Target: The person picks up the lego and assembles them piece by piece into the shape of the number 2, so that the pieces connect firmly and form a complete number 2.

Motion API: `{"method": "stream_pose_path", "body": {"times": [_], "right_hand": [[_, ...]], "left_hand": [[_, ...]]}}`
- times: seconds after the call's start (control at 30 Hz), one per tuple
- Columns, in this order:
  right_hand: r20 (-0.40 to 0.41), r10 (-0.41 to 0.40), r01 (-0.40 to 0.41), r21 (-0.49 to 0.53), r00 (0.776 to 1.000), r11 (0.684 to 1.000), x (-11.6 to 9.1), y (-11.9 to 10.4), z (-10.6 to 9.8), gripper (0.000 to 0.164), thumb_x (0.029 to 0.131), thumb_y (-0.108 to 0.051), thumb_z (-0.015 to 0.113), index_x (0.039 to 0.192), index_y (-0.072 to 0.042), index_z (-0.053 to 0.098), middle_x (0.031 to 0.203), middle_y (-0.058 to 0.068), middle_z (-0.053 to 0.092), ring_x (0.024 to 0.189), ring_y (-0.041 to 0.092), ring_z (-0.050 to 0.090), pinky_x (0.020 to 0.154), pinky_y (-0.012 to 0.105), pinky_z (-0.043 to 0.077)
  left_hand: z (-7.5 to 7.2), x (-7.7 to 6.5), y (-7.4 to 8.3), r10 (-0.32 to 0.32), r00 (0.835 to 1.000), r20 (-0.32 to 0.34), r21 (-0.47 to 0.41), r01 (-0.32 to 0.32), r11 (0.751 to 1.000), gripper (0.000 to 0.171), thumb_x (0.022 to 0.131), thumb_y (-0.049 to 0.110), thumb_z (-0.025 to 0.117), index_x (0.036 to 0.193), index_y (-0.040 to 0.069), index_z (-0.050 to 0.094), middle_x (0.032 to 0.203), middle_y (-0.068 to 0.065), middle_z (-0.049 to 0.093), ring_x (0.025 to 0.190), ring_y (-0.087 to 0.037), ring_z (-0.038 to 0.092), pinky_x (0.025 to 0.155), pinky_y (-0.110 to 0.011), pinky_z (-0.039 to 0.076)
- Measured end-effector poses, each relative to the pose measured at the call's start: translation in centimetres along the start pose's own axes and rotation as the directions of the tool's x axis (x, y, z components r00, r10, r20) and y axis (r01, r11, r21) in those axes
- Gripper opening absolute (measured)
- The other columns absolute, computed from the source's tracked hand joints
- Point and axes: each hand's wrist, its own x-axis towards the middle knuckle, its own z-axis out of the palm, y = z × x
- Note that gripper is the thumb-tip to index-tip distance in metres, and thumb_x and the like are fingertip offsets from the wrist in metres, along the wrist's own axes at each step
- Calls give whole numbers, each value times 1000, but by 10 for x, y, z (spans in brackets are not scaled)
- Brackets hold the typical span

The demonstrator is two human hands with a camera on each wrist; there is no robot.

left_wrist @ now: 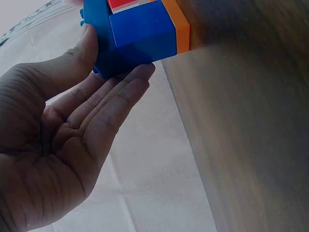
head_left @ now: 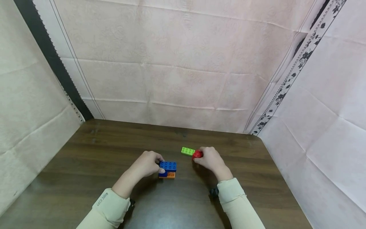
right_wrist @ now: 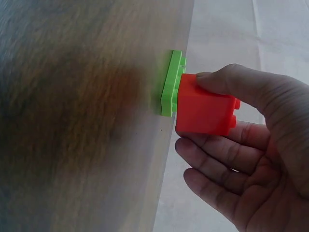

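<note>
My left hand [head_left: 147,163] holds a stack of toy building bricks, thumb on one side and fingers on the other. The stack has a long blue brick [head_left: 168,166] on top, a shorter blue brick [left_wrist: 145,30] under it and a thin orange brick [head_left: 171,175] at the bottom. To the right, my right hand [head_left: 211,159] pinches a red brick [right_wrist: 205,107] between thumb and fingers. Beside the red brick, at its left in the head view, lies a flat lime-green brick [head_left: 187,151], studs up. Whether red and green touch, I cannot tell.
A brown wood-grain table [head_left: 114,140] lies under both hands. Pale cloth hangs behind it [head_left: 171,79] and along both sides. A dark band [head_left: 57,63] runs down the left corner, and a flower-patterned border [head_left: 281,95] down the right.
</note>
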Motion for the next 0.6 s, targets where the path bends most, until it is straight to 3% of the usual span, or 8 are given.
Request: {"method": "stream_pose_path", "body": {"times": [0.6], "right_hand": [[31, 6, -8, 71, 1000, 997, -2, 1, 4, 35, 86, -27, 81, 113, -8, 70, 91, 1, 66, 74, 16, 56, 65, 28, 51]], "left_hand": [[0, 0, 0, -7, 1000, 5, 1, 7, 1000, 26, 82, 20, 85, 106, 12, 76, 102, -5, 70, 88, -20, 61, 86, -47, 53]]}}
